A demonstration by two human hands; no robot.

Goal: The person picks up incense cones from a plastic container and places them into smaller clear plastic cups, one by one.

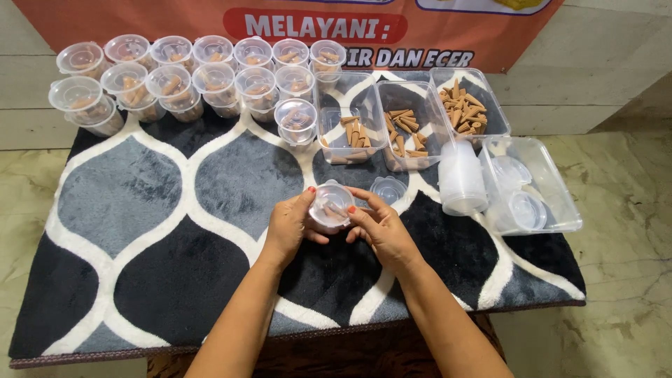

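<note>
Hands meet over the middle of the rug (140,210): the left hand (288,227) cups a small clear cup (331,205) from the side while the right hand (381,229) presses fingertips on its lid, seemingly seating it over brown cone pieces inside. Filled lidded cups (189,77) cluster far left; open tubs of cones (409,126), a stack of empty cups (460,178) and a tub of lids (532,189) sit within reach. Beyond lie pale marble floor (623,210) and an orange banner (175,21).

I seem to be looking at a small home packing spot for a shop: a patterned rug (140,210) on a marble floor (630,231), an orange sales banner (175,21), rows of filled lidded cups (189,77), tubs of brown cones (462,105).
</note>
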